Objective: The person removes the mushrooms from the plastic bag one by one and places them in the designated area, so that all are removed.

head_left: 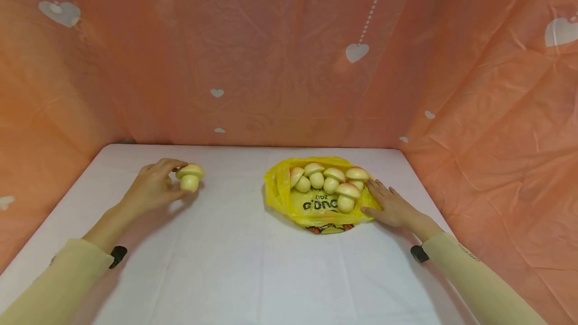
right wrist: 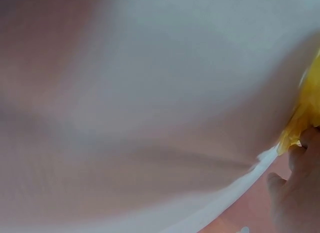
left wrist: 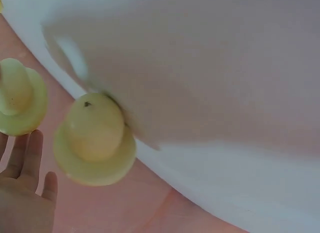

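My left hand [head_left: 151, 187] holds a pale yellow-green toy mushroom [head_left: 189, 178] by its cap, stem downward, at the left of the table. Behind that hand a second mushroom [left wrist: 95, 138] stands stem down, mostly hidden in the head view. To the right lies a yellow plastic bag [head_left: 277, 189], its mouth spread wide. Several similar mushrooms [head_left: 331, 180] with reddish tinges on their caps are in it. My right hand [head_left: 393, 204] touches the bag's right edge, fingers extended along it and thumb apart. Only part of this hand shows in the right wrist view.
A white cloth covers the table [head_left: 226, 275]. Orange curtains [head_left: 280, 64] with white hearts enclose its back and sides. Dark bands [head_left: 118, 256] sit at both wrists. Printed black letters and a coloured picture mark the bag.
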`<state>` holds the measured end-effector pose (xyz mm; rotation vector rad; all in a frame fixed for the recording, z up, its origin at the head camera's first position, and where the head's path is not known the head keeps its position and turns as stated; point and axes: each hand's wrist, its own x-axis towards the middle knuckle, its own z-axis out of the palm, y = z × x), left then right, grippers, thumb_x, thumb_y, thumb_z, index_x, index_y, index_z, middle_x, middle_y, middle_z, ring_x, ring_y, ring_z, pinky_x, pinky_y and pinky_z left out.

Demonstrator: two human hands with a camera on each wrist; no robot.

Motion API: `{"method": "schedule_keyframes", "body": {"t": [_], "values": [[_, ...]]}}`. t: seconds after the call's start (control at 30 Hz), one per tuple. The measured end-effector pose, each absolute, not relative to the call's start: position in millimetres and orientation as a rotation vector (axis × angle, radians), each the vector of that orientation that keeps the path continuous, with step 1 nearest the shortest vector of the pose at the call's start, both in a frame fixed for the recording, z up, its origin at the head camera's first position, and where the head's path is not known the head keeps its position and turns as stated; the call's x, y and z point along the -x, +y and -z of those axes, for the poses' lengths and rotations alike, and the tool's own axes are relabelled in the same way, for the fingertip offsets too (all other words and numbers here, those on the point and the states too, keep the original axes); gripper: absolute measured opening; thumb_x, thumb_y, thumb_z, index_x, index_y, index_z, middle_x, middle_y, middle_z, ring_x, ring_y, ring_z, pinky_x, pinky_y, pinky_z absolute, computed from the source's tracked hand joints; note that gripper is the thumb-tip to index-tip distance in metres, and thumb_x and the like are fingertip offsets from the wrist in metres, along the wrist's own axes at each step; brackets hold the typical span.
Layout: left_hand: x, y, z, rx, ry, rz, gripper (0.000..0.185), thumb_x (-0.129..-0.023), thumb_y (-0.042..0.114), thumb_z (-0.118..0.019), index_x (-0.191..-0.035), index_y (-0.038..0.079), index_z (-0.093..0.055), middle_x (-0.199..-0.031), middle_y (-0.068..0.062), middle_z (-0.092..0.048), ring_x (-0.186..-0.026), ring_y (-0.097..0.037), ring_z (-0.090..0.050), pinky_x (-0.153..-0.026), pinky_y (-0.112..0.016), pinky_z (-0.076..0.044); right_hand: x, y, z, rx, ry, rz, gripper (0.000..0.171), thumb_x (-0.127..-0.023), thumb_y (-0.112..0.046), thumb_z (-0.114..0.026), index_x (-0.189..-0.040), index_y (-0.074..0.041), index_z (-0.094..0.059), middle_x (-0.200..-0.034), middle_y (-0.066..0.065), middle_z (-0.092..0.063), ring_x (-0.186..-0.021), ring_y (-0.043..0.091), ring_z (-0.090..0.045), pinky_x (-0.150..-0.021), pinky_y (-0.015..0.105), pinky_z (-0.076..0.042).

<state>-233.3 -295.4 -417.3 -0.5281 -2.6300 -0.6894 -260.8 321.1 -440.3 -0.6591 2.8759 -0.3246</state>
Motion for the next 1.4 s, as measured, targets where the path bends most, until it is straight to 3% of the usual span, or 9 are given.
{"method": "schedule_keyframes", "body": {"t": [0.3,0.97,1.4], "values": [[233.7,-303.9,421.5,0.521,-2.69,0.618,0.063,-0.076,0.026,-0.093,-0.128,0.004,-0.065,-0.123,-0.02,-0.065,-0.115,-0.041,-0.059,-0.098,-0.065,-0.037,259.9,319.8,438.4,0.658,2.875,0.326,0.088,-0.105,-0.05,-0.055,-0.162,0.007,-0.02,-0.169,0.027,-0.017,-0.156,0.049,-0.011,-0.122,0.069,-0.01],[232.6,-305.5,427.9,0.533,-2.748,0.623,0.069,-0.074,0.017,-0.094,-0.131,0.0,-0.058,-0.129,-0.024,-0.057,-0.121,-0.048,-0.052,-0.103,-0.069,-0.03,259.9,320.5,440.2,0.658,2.885,0.324,0.088,-0.105,-0.051,-0.055,-0.161,0.007,-0.022,-0.168,0.028,-0.019,-0.156,0.049,-0.012,-0.122,0.069,-0.011],[232.5,-306.1,434.2,0.544,-2.702,0.624,0.071,-0.069,0.013,-0.096,-0.127,-0.002,-0.058,-0.124,-0.023,-0.057,-0.117,-0.044,-0.053,-0.102,-0.066,-0.029,257.4,318.5,439.0,0.661,2.887,0.355,0.088,-0.104,-0.051,-0.055,-0.161,0.008,-0.022,-0.169,0.027,-0.018,-0.156,0.049,-0.012,-0.122,0.069,-0.011]]}}
